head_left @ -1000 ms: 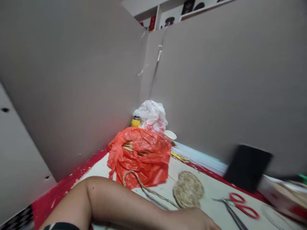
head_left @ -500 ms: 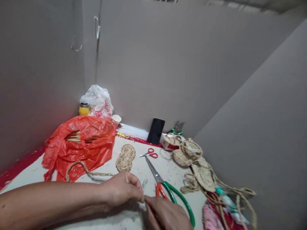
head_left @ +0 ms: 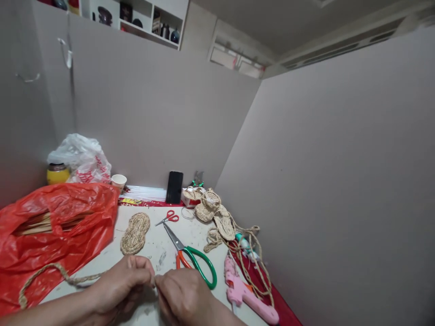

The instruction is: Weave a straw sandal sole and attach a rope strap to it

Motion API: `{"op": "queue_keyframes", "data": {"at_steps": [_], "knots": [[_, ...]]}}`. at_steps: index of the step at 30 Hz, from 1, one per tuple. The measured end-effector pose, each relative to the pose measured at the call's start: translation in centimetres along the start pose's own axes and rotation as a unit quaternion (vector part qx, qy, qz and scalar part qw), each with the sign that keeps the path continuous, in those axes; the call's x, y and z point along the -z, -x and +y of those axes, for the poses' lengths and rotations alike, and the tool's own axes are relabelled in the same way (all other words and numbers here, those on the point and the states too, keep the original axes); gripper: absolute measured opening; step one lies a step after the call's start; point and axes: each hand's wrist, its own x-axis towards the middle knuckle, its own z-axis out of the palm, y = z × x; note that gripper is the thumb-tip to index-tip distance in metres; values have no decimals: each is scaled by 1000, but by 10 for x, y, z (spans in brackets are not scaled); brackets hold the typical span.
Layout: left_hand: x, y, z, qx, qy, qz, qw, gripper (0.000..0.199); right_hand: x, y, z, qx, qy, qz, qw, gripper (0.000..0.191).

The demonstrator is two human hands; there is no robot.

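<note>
The fingers (head_left: 147, 268) of both hands are drawn into narrow pinches, their tips meeting near the middle of the bench's near edge. The left hand (head_left: 125, 283) comes in from the left, the right hand (head_left: 186, 292) from the right. What lies between the fingertips is too small to make out, and whether it is the end of the braided cord (head_left: 70, 278) cannot be told. That cord curls over a red plastic bag (head_left: 98, 217) at the left edge of the bench (head_left: 193, 228) and runs to the left wrist, where it passes out of sight.

For handwork this fine, the two pinches probably serve best close together, with light, even tension and the cord lying slack so that it does not tug. The right hand would do well to mind the large scissors (head_left: 179, 244), open-handled in green and orange, just beyond its knuckles.

Farther in, an oval coiled mat (head_left: 135, 233) lies flat beside the bag. Small red-handled scissors (head_left: 172, 216) rest near the far edge, where a dark phone (head_left: 174, 187) leans upright. Along the right edge are heaped woven pieces (head_left: 224, 224) and a pink glue gun (head_left: 239, 292).
</note>
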Motion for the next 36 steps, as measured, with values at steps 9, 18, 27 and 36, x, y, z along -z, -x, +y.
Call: {"op": "queue_keyframes", "data": {"at_steps": [9, 18, 27, 36], "knots": [[-7, 0, 4, -1, 19, 14, 1000, 3, 4, 2, 0, -22, 4, -27, 999, 21], [-9, 7, 6, -2, 25, 10, 1000, 6, 8, 3, -1, -36, 13, -43, 998, 20], [-6, 4, 5, -22, 33, 9, 999, 8, 9, -2, -1, -54, -14, -19, 998, 20], [-6, 15, 16, -58, 91, -7, 994, 15, 61, -13, 6, -133, -66, -26, 989, 17]]}}
